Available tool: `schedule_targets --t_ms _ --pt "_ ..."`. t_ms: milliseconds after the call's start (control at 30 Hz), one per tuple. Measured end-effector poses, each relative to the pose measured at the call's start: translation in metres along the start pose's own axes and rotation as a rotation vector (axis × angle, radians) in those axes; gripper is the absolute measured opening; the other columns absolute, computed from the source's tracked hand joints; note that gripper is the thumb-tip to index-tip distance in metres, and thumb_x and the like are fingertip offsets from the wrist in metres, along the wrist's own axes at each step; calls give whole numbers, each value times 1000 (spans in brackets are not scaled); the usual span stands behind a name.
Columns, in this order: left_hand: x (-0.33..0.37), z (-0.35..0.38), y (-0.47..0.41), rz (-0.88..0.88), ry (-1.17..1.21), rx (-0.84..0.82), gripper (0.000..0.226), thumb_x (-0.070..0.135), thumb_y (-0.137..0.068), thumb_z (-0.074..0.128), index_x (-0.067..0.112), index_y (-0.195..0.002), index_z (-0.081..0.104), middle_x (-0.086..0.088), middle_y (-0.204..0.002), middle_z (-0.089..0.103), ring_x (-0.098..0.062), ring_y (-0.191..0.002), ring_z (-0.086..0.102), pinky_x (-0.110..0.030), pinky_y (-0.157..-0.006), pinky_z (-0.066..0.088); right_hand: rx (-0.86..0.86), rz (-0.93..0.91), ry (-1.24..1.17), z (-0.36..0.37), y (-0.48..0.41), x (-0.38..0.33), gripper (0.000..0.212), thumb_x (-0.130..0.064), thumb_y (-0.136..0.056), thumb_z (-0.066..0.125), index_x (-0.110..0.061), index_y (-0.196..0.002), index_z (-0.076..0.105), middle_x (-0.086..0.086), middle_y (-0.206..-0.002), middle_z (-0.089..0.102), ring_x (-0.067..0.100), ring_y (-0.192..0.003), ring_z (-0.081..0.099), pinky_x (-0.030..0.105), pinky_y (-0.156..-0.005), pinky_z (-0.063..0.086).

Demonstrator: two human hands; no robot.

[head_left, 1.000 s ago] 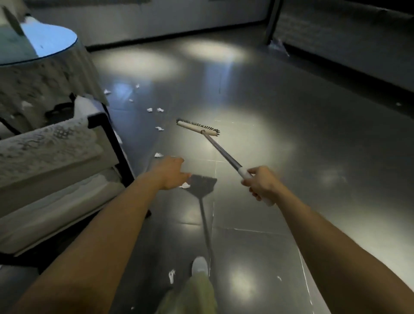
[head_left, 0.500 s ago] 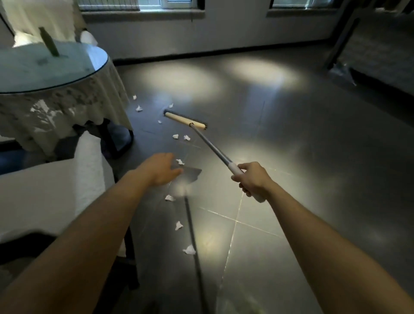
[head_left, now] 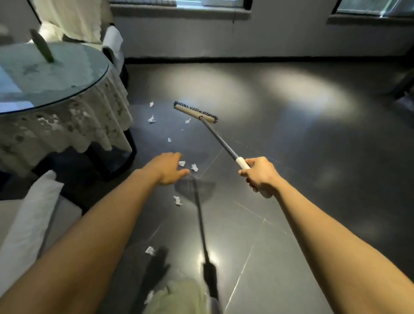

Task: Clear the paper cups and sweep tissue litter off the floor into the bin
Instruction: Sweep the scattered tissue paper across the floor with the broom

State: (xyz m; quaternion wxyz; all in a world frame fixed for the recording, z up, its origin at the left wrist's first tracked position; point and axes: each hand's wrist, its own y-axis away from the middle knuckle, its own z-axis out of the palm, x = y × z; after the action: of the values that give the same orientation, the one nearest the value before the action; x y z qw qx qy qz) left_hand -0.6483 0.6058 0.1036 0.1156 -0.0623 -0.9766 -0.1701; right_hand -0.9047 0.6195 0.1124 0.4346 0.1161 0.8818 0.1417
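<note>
Probably a restaurant or banquet-style dining room, round glass-topped table point(head_left: 56, 74) draped in a lace cloth point(head_left: 67, 125), white fabric-covered chairs point(head_left: 26, 221) beside it, wide glossy dark-tiled floor point(head_left: 313, 161), windows point(head_left: 224, 2) along a plain grey wall point(head_left: 280, 38).

Long-handled broom point(head_left: 195, 113): tan wooden head, dark bristles, grey metal pole, white grip. Head sits upper centre of frame, pole slants down to the right of centre. White crumpled tissue scraps point(head_left: 151, 119) lie scattered on the dark glossy tiled floor point(head_left: 313, 179), from left of the head down to lower centre.
</note>
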Motion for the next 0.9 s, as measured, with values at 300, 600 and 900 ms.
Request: schedule_targets --t_ms 300,600,900 --pt "-35 -67 -261 -152 19 9 60 47 -93 49 7 -137 39 -14 -140 45 -31 -127 44 -38 -104 37 -133 -57 68 -33 -295 -75 24 -9 -90 62 -1 -112 63 9 -60 51 18 -45 43 23 -36 37" --pt "-76 -188 -502 -279 69 86 65 49 -91 50 10 -141 36 -13 -144 43 -29 -131 41 -38 -107 34 -263 -75 30 -60 -560 -190 31 -5 -92 57 -1 -123 56 9 -57 45 17 -44 38 22 -36 33" --pt "-122 -225 -732 -469 268 180 66 46 -93 50 7 -143 33 -13 -147 38 -28 -134 36 -36 -111 30 -362 -180 137 -56 -840 -294 42 -6 -92 59 -8 -133 53 5 -63 51 14 -45 42 24 -39 37"
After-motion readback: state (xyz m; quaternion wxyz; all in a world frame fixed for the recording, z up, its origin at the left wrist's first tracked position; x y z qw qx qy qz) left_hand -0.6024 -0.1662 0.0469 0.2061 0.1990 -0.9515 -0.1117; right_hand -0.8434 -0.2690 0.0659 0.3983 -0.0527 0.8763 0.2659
